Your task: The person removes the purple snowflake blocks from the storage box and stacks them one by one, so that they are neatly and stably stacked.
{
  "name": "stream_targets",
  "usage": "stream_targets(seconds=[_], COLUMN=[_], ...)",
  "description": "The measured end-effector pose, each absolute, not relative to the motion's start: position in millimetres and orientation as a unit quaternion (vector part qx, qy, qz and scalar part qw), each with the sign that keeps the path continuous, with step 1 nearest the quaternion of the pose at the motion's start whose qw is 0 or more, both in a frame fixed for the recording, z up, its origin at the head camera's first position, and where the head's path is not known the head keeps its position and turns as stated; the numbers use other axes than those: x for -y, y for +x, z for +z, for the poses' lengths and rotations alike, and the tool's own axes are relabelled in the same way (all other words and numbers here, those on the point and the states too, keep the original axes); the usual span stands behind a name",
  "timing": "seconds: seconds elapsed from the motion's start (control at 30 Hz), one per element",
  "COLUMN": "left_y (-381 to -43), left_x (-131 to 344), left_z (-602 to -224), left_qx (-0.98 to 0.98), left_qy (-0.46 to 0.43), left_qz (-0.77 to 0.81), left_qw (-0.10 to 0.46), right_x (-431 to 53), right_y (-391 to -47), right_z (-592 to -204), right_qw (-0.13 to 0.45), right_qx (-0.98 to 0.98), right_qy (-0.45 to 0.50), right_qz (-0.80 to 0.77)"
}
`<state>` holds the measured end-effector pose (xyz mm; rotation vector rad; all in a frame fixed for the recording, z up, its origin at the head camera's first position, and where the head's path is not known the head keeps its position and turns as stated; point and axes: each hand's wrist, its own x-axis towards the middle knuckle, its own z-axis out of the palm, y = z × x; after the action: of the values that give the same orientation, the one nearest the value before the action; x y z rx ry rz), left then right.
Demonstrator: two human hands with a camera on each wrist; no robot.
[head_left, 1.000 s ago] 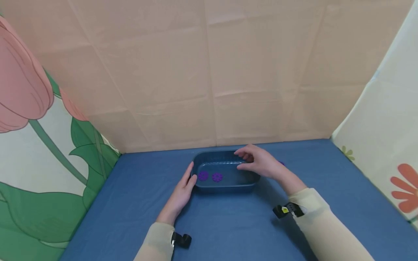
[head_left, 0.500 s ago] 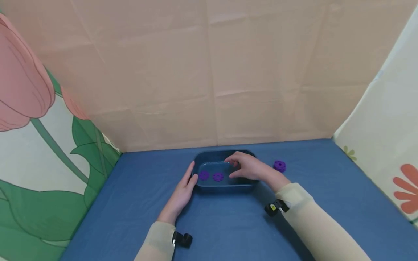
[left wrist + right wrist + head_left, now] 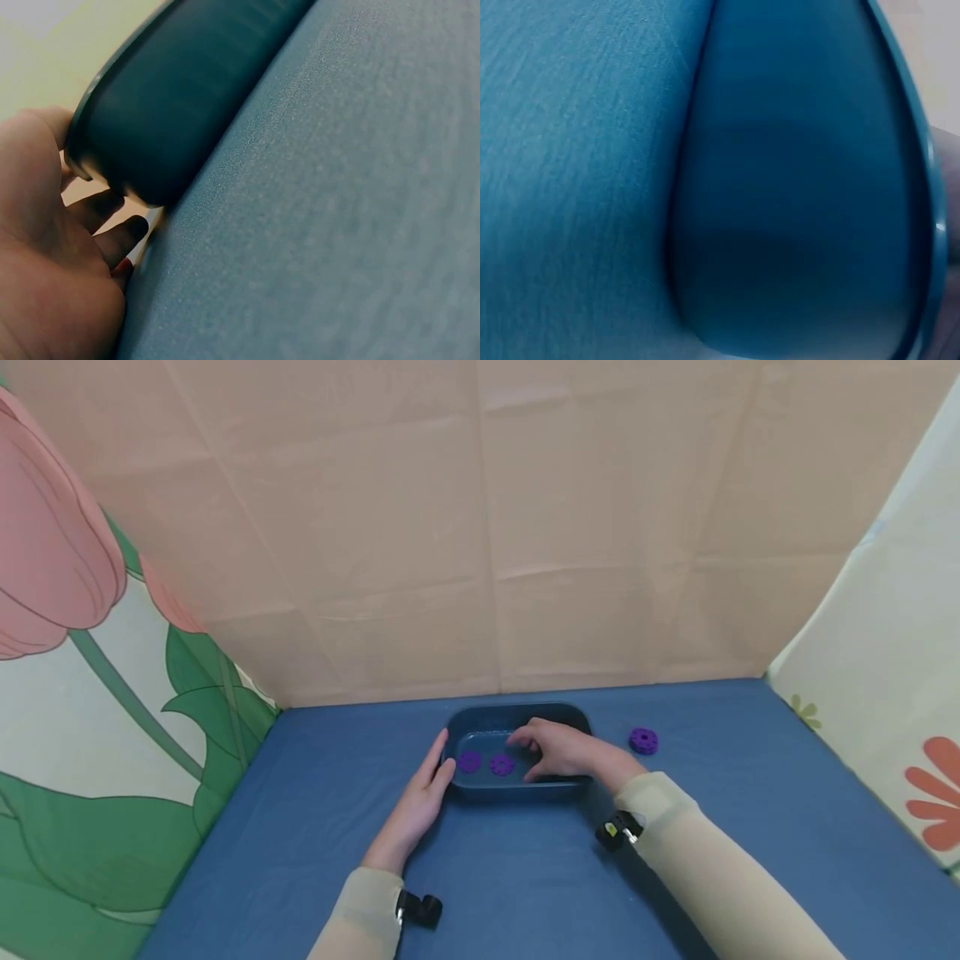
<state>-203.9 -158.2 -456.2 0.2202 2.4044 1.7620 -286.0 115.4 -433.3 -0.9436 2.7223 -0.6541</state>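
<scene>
A dark blue rectangular tray (image 3: 517, 792) stands on the blue-covered table. My left hand (image 3: 412, 810) holds its left end, the thumb at the rim and the fingers against the outer wall, as the left wrist view also shows on the tray (image 3: 150, 112). Inside lie a purple flower-shaped disc (image 3: 469, 762) at the left and a second purple disc (image 3: 502, 765) beside it. My right hand (image 3: 562, 750) reaches into the tray from the right, thumb and fingers apart, just right of the second disc. Whether anything lies beneath that hand is hidden.
A purple notched round piece (image 3: 643, 741), perhaps stacked, lies on the table (image 3: 510, 877) to the right of the tray. A beige cloth wall (image 3: 480, 527) rises behind the table. Printed flower panels stand at the left and right.
My right hand has moved left and lower inside the tray, closer to the second disc. The purple piece on the right has come into full view. My left hand stays at the tray's end.
</scene>
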Motion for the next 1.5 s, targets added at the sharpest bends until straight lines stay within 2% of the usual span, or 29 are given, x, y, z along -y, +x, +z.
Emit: stream_targets(seconds=[0.47, 0.9, 1.5], left_y=[-197, -195, -195], left_x=[160, 159, 160], left_z=[-445, -443, -444], left_qx=[-0.818, -0.818, -0.816], left_qy=[0.078, 0.077, 0.075], left_qz=[0.564, 0.564, 0.566], left_qw=[0.086, 0.083, 0.084], right_x=[-101, -97, -95], right_y=[-289, -294, -296], right_z=[-439, -447, -448], right_qw=[0.105, 0.078, 0.083], right_qx=[-0.917, -0.921, -0.916], right_qy=[-0.305, -0.307, -0.310], right_qz=[-0.233, -0.227, -0.240])
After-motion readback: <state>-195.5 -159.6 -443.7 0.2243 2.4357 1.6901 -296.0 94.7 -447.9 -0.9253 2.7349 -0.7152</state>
